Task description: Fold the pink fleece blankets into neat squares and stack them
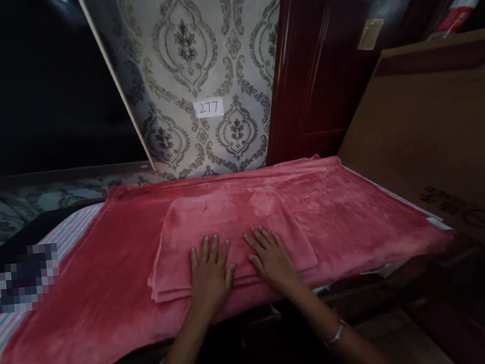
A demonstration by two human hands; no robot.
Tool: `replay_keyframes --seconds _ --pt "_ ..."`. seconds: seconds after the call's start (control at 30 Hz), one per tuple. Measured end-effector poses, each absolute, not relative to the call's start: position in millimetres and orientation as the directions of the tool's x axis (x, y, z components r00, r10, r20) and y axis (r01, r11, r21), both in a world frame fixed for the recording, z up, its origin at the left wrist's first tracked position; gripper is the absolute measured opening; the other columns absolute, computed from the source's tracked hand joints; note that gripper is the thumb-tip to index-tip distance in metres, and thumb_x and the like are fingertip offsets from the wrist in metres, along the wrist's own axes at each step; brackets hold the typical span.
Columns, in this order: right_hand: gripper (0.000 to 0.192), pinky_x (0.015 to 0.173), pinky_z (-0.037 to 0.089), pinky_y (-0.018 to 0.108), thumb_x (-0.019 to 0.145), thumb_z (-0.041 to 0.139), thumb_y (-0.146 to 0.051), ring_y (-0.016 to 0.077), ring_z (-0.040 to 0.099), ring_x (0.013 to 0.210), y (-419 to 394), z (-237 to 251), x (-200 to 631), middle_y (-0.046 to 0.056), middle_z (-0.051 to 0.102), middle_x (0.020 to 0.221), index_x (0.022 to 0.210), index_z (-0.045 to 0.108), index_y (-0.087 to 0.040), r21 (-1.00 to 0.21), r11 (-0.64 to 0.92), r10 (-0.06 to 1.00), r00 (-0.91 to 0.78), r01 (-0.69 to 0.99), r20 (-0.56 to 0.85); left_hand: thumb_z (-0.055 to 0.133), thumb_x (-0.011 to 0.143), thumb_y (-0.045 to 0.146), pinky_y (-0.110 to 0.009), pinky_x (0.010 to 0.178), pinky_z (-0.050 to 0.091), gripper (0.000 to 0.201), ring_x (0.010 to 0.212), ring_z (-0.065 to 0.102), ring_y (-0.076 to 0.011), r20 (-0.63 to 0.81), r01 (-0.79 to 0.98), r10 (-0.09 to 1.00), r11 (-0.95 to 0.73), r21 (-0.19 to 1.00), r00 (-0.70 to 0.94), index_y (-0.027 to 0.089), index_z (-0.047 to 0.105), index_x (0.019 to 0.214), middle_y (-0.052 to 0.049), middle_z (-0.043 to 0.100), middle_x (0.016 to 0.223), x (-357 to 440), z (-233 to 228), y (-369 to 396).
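A folded pink towel point(229, 217) of plush cloth lies flat near the middle, its layered edges showing along the front and left side. My left hand point(210, 271) rests palm down on its front part, fingers spread and pointing away from me. Beside it, my right hand point(272, 259) also lies flat on the folded cloth, fingers stretched out. Neither hand grips anything. Beneath the folded piece spreads a larger pink plush blanket point(100, 264), which covers most of the surface and hangs a little over the front edge.
A striped cloth point(73, 232) shows under the blanket at the left. A large dark screen point(44, 86) stands behind on the left. At the right is a big cardboard box point(435, 129). A paper label marked 277 point(208, 107) sticks to the patterned wall.
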State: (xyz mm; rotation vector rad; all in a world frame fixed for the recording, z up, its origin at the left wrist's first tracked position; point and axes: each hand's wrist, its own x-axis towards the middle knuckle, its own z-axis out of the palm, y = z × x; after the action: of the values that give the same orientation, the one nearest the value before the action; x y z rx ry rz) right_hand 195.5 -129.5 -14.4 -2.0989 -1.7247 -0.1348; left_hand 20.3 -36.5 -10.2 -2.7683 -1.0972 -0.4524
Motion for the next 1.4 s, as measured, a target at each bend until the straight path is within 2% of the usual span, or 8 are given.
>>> replay_keyframes --seconds 0.27,0.37,0.47,0.6,0.83,1.07,1.2,1.4 --pt "0.049 0.117 0.028 0.051 0.097 0.048 -0.033 0.0255 0.036 0.146 -139.2 -7.0 208.4 0.007 0.044 0.155 0.147 0.049 -0.029 -0.293 -0.099 0.945 0.182 0.951 0.272 0.045 0.096 0.037 -0.063 0.118 0.025 0.053 0.148 0.031 -0.0343 0.328 0.671 0.631 -0.741 -0.012 0.703 0.025 0.047 0.148 -0.010 0.037 0.158 17.5 -8.1 -37.4" --pt "0.047 0.116 0.026 0.057 0.098 0.045 -0.032 0.0275 0.039 0.144 -155.8 -12.1 222.6 0.008 0.050 0.151 0.143 0.054 -0.029 -0.290 -0.156 0.914 0.250 0.944 0.320 0.045 0.097 0.038 -0.062 0.117 0.028 0.054 0.147 0.033 -0.0342 0.299 0.646 0.617 -0.763 -0.001 0.728 0.023 0.047 0.148 -0.012 0.038 0.157 9.8 -4.7 -38.5" --pt "0.047 0.116 0.024 0.060 0.099 0.042 -0.033 0.0281 0.038 0.144 -172.3 -29.0 236.4 0.007 0.048 0.153 0.144 0.052 -0.029 -0.248 -0.219 0.871 0.303 0.944 0.386 0.047 0.096 0.039 -0.066 0.116 0.026 0.055 0.146 0.034 -0.0353 0.290 0.638 0.611 -0.770 0.005 0.736 0.024 0.046 0.149 -0.011 0.039 0.157 -0.8 -5.8 -39.8" --pt "0.049 0.117 0.024 0.056 0.100 0.038 -0.031 0.0253 0.032 0.147 -182.2 -53.3 243.9 0.006 0.042 0.157 0.148 0.046 -0.028 -0.173 -0.197 0.840 0.257 0.965 0.478 0.050 0.093 0.036 -0.072 0.115 0.020 0.058 0.147 0.031 -0.0363 0.326 0.662 0.626 -0.750 0.002 0.708 0.028 0.043 0.150 -0.009 0.035 0.159 -10.1 -15.0 -41.2" --pt "0.050 0.116 0.025 0.053 0.100 0.037 -0.029 0.0245 0.032 0.147 -180.3 -62.7 242.3 0.007 0.044 0.156 0.150 0.044 -0.026 -0.124 -0.185 0.794 0.222 0.975 0.565 0.052 0.092 0.035 -0.067 0.116 0.023 0.058 0.146 0.034 -0.0349 0.338 0.644 0.605 -0.765 -0.004 0.721 0.028 0.044 0.150 -0.008 0.038 0.158 -17.4 -18.4 -38.0" --pt "0.053 0.116 0.026 0.052 0.101 0.039 -0.028 0.0240 0.033 0.147 -181.3 -66.2 246.6 0.007 0.045 0.155 0.154 0.036 -0.027 -0.084 -0.141 0.770 0.163 0.986 0.617 0.052 0.091 0.029 -0.072 0.116 0.012 0.057 0.144 0.037 -0.0365 0.407 0.737 0.661 -0.675 -0.044 0.630 0.025 0.048 0.147 -0.010 0.042 0.155 -52.1 -16.0 -23.8" --pt "0.053 0.115 0.028 0.052 0.102 0.038 -0.029 0.0244 0.035 0.146 -180.6 -66.6 245.3 0.007 0.045 0.155 0.155 0.034 -0.029 -0.089 -0.151 0.761 0.173 0.985 0.625 0.047 0.093 0.031 -0.071 0.114 0.021 0.053 0.144 0.037 -0.0362 0.453 0.772 0.676 -0.634 -0.046 0.581 0.023 0.051 0.145 -0.012 0.042 0.156 -72.0 -18.5 -15.4" --pt "0.052 0.116 0.026 0.052 0.102 0.036 -0.030 0.0239 0.035 0.145 -179.9 -67.1 245.0 0.006 0.046 0.154 0.154 0.036 -0.029 -0.100 -0.160 0.765 0.187 0.982 0.616 0.042 0.093 0.025 -0.055 0.108 0.042 0.048 0.140 0.044 -0.0327 0.550 0.720 0.595 -0.694 -0.016 0.586 0.020 0.057 0.138 -0.015 0.048 0.152 -89.8 -27.2 0.3"
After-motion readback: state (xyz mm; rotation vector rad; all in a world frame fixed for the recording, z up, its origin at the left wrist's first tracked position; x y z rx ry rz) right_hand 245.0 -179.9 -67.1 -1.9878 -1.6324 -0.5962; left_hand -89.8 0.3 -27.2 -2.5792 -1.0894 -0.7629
